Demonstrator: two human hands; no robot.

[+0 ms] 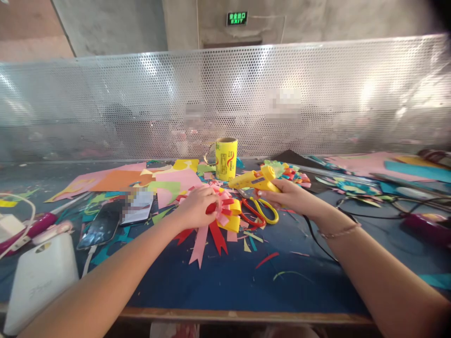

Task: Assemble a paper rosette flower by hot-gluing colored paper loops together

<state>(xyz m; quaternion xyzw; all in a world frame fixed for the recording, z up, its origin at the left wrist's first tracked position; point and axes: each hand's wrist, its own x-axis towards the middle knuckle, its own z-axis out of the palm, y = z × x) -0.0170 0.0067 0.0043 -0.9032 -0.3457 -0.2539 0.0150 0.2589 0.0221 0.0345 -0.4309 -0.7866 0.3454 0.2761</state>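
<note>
My left hand (199,206) is closed on a paper rosette (223,213) with pink, red and yellow loops; forked pink and red tails hang toward me. In my right hand (292,197) is a yellow glue gun (252,179), its nozzle pointing left above the rosette's far side. A black cord runs from under that hand toward the right. Scissors with red and yellow handles (268,211) lie just right of the rosette, below the glue gun. Behind the rosette stands a yellow cardboard tube (226,159). My left fingertips are partly hidden among the paper loops.
Coloured paper sheets (120,180) and scraps cover the back left. Two phones (100,225) and a white power bank (44,281) lie at left. More paper flowers (355,186) and a purple object (428,228) are at right. A perforated metal screen (141,108) borders the table's back.
</note>
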